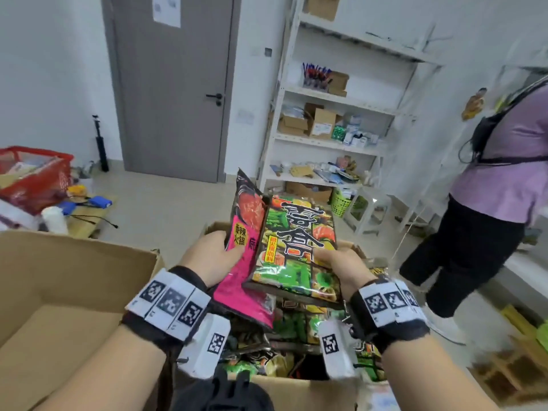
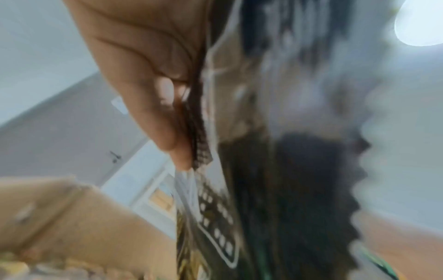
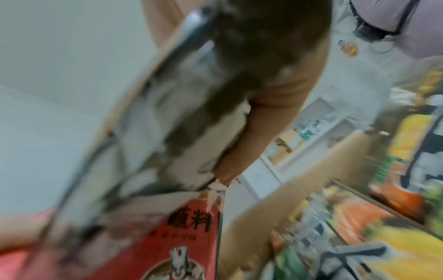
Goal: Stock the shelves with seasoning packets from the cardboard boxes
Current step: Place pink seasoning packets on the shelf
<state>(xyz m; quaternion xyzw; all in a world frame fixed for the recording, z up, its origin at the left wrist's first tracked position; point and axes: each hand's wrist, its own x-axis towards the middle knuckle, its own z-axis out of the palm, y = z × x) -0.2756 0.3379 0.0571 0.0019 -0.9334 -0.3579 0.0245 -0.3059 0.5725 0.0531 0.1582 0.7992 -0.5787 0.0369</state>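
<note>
nearest the head camera, both wrists carry black bands with white coded tags. the left hand (image 1: 212,256) grips the pink packet (image 1: 246,262) by its left edge, thumb curled over the front; the left wrist view confirms fingers pinching a packet edge. the right hand (image 1: 341,268) grips the green packet (image 1: 296,250) at its right edge, this packet overlapping the pink one. both packets are held above the open cardboard box (image 1: 296,390), which holds many more seasoning packets (image 1: 296,324); an opened second box (image 1: 59,292) sits to the left. judged step: packets lifted out, not yet shelved. the next move calls for carrying both to the white shelf unit (image 1: 335,143) across the floor, past the person in a purple top (image 1: 504,173), keeping the slippery film from sliding. legible writing: large black characters on the green packet, hard to read with certainty; "香辣火锅" on the pink packet's yellow label; "蘸料" on a red packet (image 3: 167,246) in the right wrist view. beyond stand a red basket (image 1: 35,173) and a grey door (image 1: 172,84).
</note>
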